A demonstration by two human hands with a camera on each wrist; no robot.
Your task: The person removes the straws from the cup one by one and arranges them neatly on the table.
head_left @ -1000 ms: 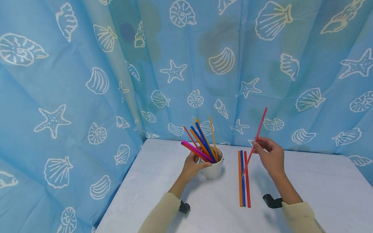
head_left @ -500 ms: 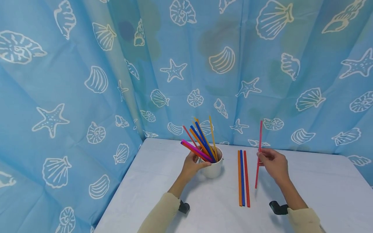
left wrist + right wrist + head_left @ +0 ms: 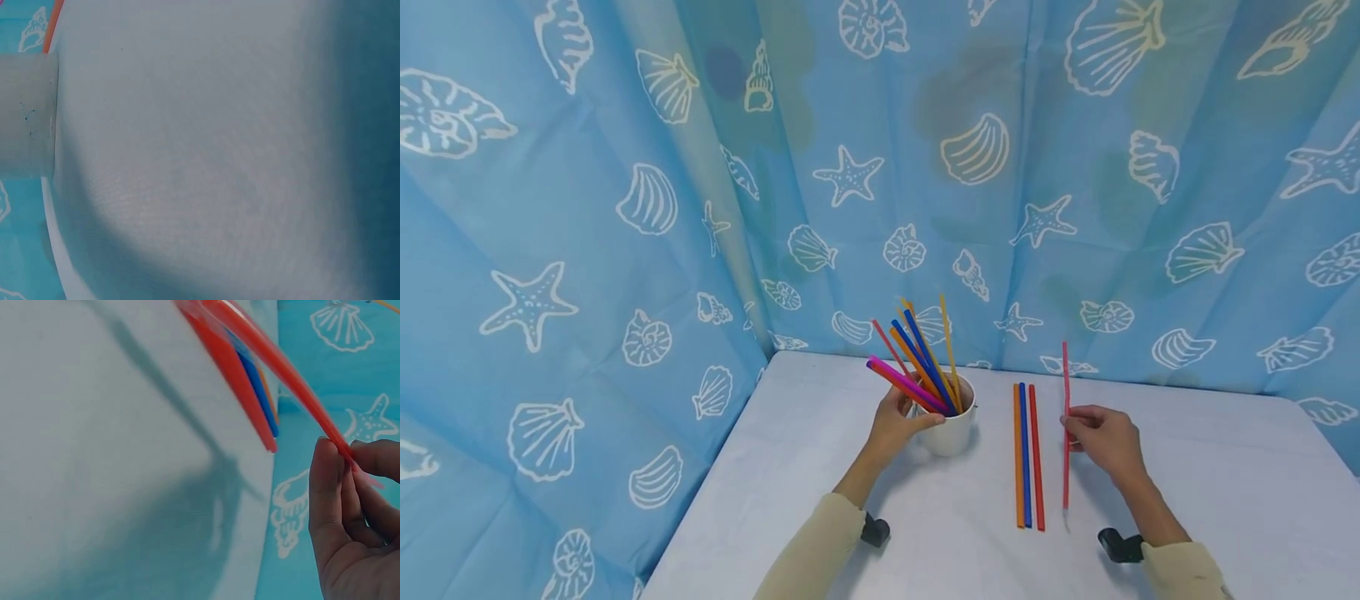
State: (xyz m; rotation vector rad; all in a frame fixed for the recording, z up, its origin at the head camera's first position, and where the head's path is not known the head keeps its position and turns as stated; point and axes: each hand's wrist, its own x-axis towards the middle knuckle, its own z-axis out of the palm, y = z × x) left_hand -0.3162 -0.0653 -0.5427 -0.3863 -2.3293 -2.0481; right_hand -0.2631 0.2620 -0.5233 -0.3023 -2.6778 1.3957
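Note:
A thin red drinking straw (image 3: pixel 1066 383) is pinched between the thumb and fingertips of my right hand (image 3: pixel 1108 437), above the table and right of a row of straws. That row holds an orange straw (image 3: pixel 1018 458), a blue straw (image 3: pixel 1026 458) and a red straw (image 3: pixel 1037 458), lying side by side. My left hand (image 3: pixel 893 427) holds the white cup (image 3: pixel 949 437) at its left side, thumb near the rim. Several coloured straws (image 3: pixel 928 358) lean out of it. In the left wrist view only part of the cup (image 3: pixel 28 119) shows; the hand is out of sight there.
Everything stands on a white-covered table (image 3: pixel 760 500). A blue curtain (image 3: pixel 880 208) printed with shells and starfish hangs behind and to the left. Dark wrist-camera mounts (image 3: pixel 1120 546) sit below both wrists.
My right hand has moved right and down from over the row of straws, bringing the thin red straw from a slant to nearly parallel with them. The left hand stays at the cup.

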